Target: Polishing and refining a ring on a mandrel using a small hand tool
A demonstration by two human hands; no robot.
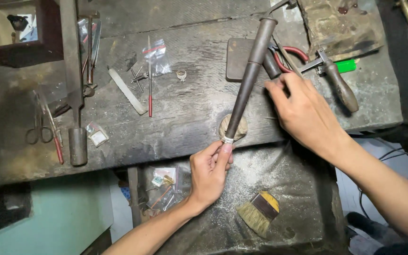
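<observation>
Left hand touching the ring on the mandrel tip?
Touching. In the head view, the left hand has thumb and fingertips pinched around the silver ring at the narrow end of the dark tapered mandrel, with no gap visible between them.

This is a jeweller's or metalworker's workshop. A scarred, blackened wooden workbench (190, 113) carries hand tools: a tapered ring mandrel (249, 80), red-handled pliers (291, 54), a small saw frame (334, 75), files (74, 71), scissors (38, 127) and a loose ring (181, 75). Below the bench, a dust-covered catch tray (298, 189) holds a worn brush (259, 213).
</observation>
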